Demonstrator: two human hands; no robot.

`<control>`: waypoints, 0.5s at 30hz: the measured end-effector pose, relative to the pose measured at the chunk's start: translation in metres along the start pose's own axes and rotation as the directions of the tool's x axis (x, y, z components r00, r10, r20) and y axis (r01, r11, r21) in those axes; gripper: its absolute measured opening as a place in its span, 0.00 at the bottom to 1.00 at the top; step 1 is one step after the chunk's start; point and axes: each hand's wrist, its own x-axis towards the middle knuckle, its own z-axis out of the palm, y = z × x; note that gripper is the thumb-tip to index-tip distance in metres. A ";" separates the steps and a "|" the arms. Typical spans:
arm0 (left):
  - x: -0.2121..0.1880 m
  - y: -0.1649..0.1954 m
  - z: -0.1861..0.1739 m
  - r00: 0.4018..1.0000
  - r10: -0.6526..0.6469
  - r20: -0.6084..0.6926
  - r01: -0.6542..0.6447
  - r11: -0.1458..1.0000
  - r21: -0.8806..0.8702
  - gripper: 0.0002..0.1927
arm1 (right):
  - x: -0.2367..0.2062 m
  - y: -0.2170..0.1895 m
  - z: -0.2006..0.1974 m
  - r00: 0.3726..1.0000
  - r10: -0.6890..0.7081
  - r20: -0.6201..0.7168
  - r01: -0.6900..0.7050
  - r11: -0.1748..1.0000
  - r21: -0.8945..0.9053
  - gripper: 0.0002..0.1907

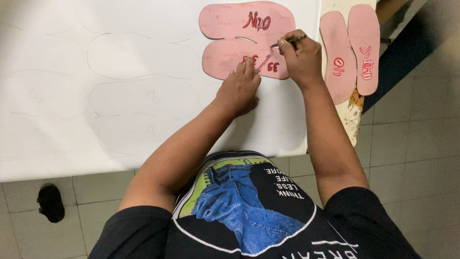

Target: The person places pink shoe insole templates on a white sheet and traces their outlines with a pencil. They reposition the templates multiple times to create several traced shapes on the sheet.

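A pencil point(293, 39) is pinched in the right hand point(301, 57), tip at the notch of the pink sole template point(239, 38). That template is pressed flat by the left hand point(239, 88), fingertips spread, gripping nothing. It's lying on the white sheet point(143, 72), looks thin, light and bendy, so probably best pinned near the traced edge. Two more pink insole patterns point(350, 52) are parked to the right.

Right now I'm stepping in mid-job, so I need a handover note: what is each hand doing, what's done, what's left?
Left hand presses the pink double sole-shaped template flat on the white sheet. Right hand holds a thin pen at the template's middle notch. Several faint sole outlines already drawn to the left. This outline is unfinished. Two pink single-sole templates lie to the right.
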 end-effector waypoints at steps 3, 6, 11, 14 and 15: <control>0.003 0.003 -0.003 1.000 -0.015 0.016 0.015 1.000 -0.013 0.27 | -0.008 0.002 -0.011 0.992 0.122 -0.025 -0.119 0.988 0.102 0.05; 0.008 0.001 -0.007 0.997 -0.052 0.062 0.057 0.995 -0.083 0.24 | -0.025 0.003 -0.033 0.987 0.126 -0.100 -0.134 0.988 -0.073 0.05; 0.020 -0.019 -0.002 0.997 -0.070 0.043 0.073 0.994 -0.077 0.17 | -0.066 -0.005 -0.047 0.989 0.118 -0.092 -0.140 0.947 -0.290 0.05; 0.039 -0.044 0.003 0.995 -0.095 -0.033 0.075 0.919 -0.387 0.16 | -0.076 -0.014 -0.038 0.997 0.066 -0.044 -0.077 0.935 -0.347 0.05; 0.048 -0.052 0.003 0.985 -0.157 0.066 0.169 0.857 -0.486 0.19 | -0.077 -0.017 -0.033 0.998 0.052 -0.023 -0.056 0.934 -0.353 0.05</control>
